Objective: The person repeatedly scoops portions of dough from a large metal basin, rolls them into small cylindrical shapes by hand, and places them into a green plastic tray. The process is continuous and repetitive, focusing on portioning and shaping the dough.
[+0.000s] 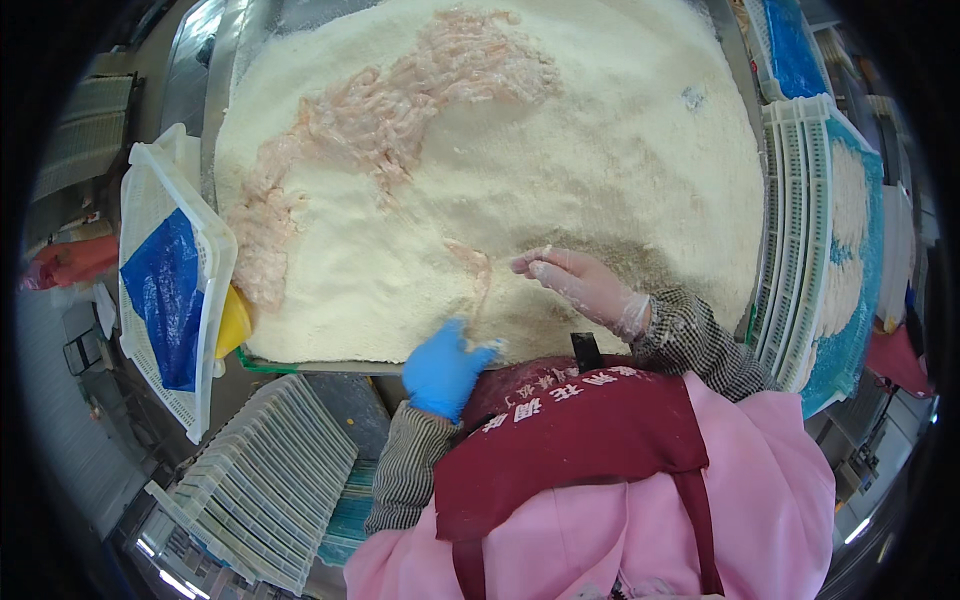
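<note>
A wide layer of pale breading crumbs or flour (pixel 645 157) covers the work table before me. Raw, pinkish meat strips (pixel 390 105) lie heaped on it, from the far middle down to the left side. One separate meat strip (pixel 480 274) rests on the crumbs between my hands. My left hand (pixel 446 371), in a blue glove, is at the table's near edge, just below that strip, with nothing visible in it. Right of the strip, my right hand (pixel 574 285) wears a clear glove dusted with crumbs; its fingers are extended close together, and no object shows in it.
At the left edge stands a white plastic basket (pixel 221 247) with a blue sheet, a yellow object (pixel 234 322) beside it. Stacked white trays (pixel 795 225) at the right hold pale pieces on a teal liner. More stacked trays (pixel 262 472) stand lower left. A metal rim (pixel 330 367) borders the table.
</note>
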